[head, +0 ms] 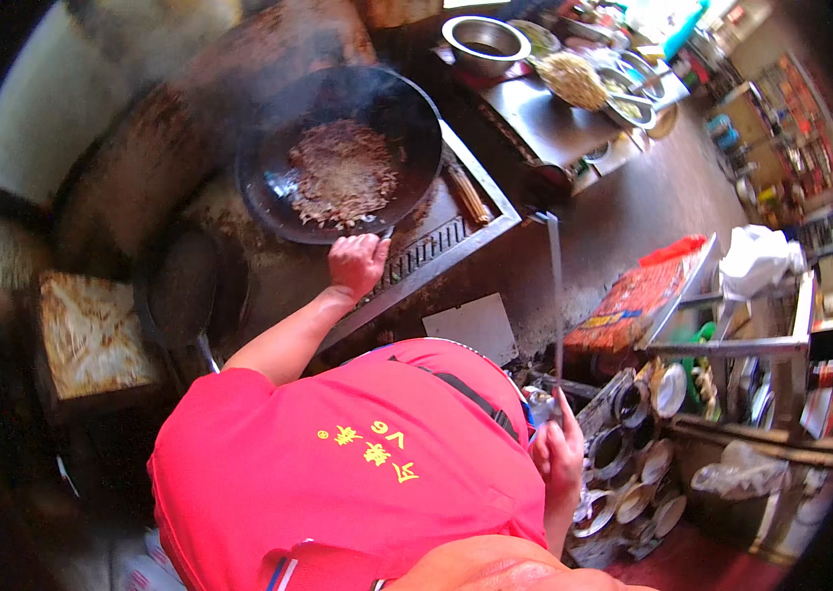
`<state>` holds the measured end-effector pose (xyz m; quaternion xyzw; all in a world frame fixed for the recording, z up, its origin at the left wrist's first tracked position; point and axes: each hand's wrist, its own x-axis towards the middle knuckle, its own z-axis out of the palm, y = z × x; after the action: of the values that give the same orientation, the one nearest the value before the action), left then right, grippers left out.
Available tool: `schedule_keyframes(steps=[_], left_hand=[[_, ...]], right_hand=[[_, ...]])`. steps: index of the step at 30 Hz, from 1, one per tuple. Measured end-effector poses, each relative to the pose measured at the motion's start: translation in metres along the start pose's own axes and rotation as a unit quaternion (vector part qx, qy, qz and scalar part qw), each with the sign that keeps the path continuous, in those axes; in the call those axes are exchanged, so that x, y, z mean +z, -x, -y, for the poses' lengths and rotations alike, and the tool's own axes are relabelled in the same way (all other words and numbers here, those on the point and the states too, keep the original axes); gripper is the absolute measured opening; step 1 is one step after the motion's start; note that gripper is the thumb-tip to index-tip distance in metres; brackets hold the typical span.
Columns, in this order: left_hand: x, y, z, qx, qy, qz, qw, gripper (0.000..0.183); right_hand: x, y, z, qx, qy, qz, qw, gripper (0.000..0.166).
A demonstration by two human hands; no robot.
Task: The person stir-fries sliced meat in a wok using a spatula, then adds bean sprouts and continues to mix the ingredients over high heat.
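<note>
My left hand [358,264] is closed on the near rim handle of a large dark wok [416,148]. Shredded browned food [343,173] lies in the middle of the wok, with haze over its far side. Out to the right, my right hand [558,447] grips the end of a long-handled metal ladle [556,295]. The handle points away from me, and the ladle's dark bowl [548,185] is off the stove's right edge, apart from the wok.
A second dark wok [184,288] sits on the stove at left, beside a stained square board [95,332]. A bamboo brush [468,193] lies near a drain grate [424,255]. Back right, a metal table [535,111] bears a steel pot [487,44] and bowls. Stacked pots [631,458] stand at right.
</note>
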<state>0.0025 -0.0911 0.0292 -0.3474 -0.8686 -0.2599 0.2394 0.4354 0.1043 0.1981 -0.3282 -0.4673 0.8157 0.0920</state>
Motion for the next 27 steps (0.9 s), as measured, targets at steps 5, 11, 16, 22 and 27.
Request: schedule_keyframes(steps=[5, 11, 16, 22, 27], left_hand=[[-0.007, 0.006, 0.005, -0.015, -0.008, -0.023, 1.0, 0.031], [-0.001, 0.001, 0.004, -0.01, 0.028, -0.018, 0.999, 0.032], [-0.009, 0.01, 0.009, -0.026, 0.066, -0.024, 0.997, 0.028], [-0.005, 0.01, 0.012, -0.017, 0.05, -0.075, 0.996, 0.029], [0.0, 0.008, 0.013, -0.013, 0.075, -0.059, 0.995, 0.03]], right_hand=[[0.097, -0.202, 0.029, -0.025, 0.278, 0.179, 0.943, 0.056], [0.186, -0.333, -0.031, -0.188, 0.58, 0.191, 0.769, 0.059], [0.204, -0.266, 0.044, -0.198, 0.765, 0.211, 0.575, 0.052], [0.207, -0.186, 0.142, -0.165, 0.841, 0.207, 0.472, 0.048], [0.211, -0.275, 0.062, -0.239, 0.822, 0.166, 0.489, 0.048]])
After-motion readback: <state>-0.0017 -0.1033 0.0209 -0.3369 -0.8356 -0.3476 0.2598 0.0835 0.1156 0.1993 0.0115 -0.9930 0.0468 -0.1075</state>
